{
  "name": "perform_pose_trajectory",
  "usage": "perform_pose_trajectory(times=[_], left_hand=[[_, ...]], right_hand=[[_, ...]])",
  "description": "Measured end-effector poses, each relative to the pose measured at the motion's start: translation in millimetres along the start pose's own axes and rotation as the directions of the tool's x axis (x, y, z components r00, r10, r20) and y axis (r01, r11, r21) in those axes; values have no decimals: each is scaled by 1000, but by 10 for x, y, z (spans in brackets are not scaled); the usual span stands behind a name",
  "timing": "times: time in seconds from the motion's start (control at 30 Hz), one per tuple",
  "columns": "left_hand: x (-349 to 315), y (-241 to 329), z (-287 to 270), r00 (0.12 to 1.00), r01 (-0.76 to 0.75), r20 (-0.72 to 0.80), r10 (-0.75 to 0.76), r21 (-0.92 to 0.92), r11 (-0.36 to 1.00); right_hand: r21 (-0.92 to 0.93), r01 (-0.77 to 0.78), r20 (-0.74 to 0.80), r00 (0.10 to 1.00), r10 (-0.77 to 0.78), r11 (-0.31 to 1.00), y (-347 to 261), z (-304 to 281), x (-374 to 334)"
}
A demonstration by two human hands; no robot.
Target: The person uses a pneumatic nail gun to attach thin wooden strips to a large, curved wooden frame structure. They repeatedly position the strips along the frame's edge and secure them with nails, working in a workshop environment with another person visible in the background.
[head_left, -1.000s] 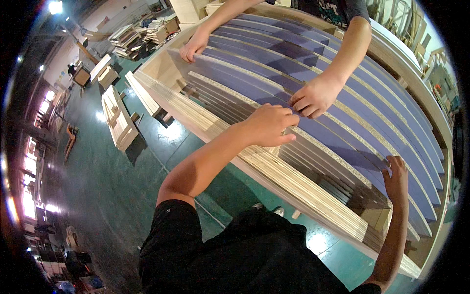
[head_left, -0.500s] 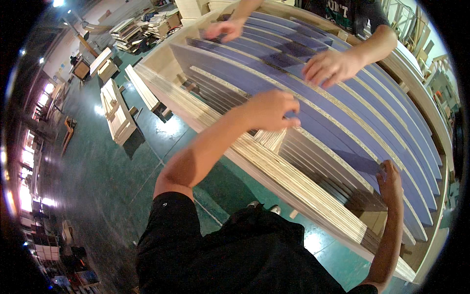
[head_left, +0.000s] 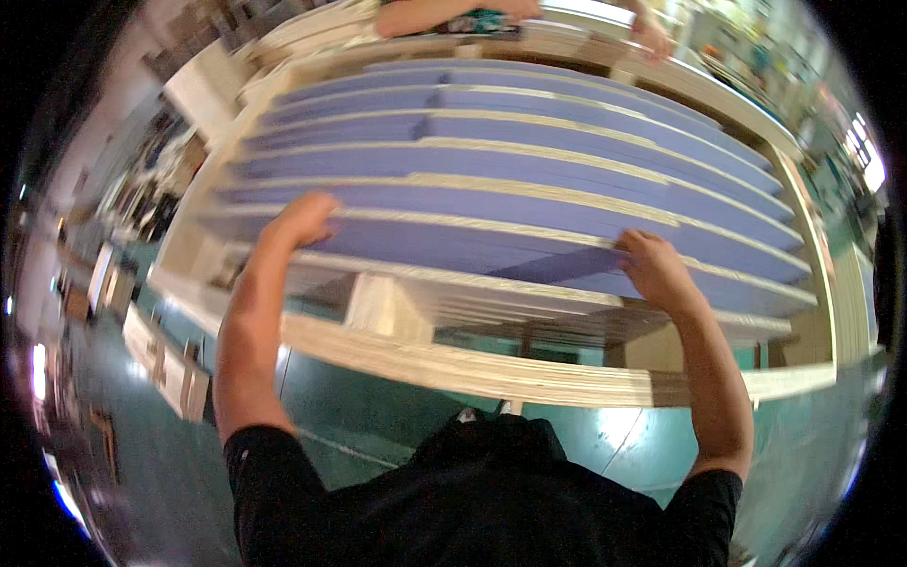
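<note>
Purple-faced boards with pale raw edges lean in a row inside a long wooden crate (head_left: 416, 364). My left hand (head_left: 307, 219) is at the upper edge of a purple board (head_left: 435, 248) near the front of the row, its fingers curled over that edge and slightly blurred. Farther right along the same edge, my right hand (head_left: 652, 266) pinches the board between thumb and fingers. The thumbs and the board's lower part are mostly hidden. In front of this board stands another one, its pale top edge running just below my hands.
Across the crate, a co-worker's arm (head_left: 425, 14) and hand (head_left: 652, 38) show at the top. A pale wooden block (head_left: 387, 307) sits inside the crate's near side. On the green floor to the left lies a wooden piece (head_left: 165, 364).
My view has turned, so the crate lies more level. My left hand went from hanging above the boards to a board's edge. The co-worker's hands have drawn back from the boards.
</note>
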State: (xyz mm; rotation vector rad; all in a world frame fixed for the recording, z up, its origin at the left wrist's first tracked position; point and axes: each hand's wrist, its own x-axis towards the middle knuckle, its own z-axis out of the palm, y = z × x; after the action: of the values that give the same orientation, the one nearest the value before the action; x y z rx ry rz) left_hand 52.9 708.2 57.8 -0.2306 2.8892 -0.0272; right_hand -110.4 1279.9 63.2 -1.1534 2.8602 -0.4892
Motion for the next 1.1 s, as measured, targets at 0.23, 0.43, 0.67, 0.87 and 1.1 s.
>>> perform_pose_trajectory(times=[0.23, 0.43, 0.67, 0.87, 1.1], left_hand=[[-117, -175, 60, 988, -15, -152, 6, -54, 998], [-66, -211, 192, 982, 12, -190, -15, -18, 1000], [-62, -62, 35, 993, 116, -17, -119, -114, 987], [-97, -248, 238, 980, 88, -158, -123, -214, 973], [-132, -73, 82, 988, -15, -153, 0, -97, 995]], right_hand=[[-48, 59, 7, 998, -59, 997, 23, 44, 53], [-57, 78, 27, 997, -77, 995, 91, 62, 23], [-235, 104, -158, 977, -143, 966, -8, -233, -276], [-16, -140, 6, 990, 140, 990, -52, -500, -818], [17, -183, -267, 947, 181, 983, 185, -367, -1285]])
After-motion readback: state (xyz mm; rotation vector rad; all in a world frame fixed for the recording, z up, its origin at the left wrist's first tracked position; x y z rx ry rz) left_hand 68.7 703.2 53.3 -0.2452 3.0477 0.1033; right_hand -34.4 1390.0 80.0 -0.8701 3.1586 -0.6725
